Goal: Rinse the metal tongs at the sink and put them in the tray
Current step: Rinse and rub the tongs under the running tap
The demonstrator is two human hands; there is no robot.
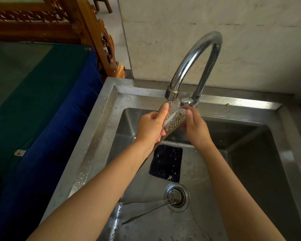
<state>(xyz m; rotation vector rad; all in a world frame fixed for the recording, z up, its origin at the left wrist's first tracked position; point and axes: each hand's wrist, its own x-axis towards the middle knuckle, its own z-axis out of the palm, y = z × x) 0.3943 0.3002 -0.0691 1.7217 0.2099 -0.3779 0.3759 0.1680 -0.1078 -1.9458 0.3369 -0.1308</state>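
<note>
Two tongs (175,119) blades beneath faucet (171,94), over sink (101,127)

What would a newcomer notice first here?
The curved chrome faucet at the back of the steel sink, with the perforated metal tongs held right under its spout. The left hand grips the tongs; the right hand pinches their other blade. Below, a dark pad lies on the basin floor near the drain.
</note>
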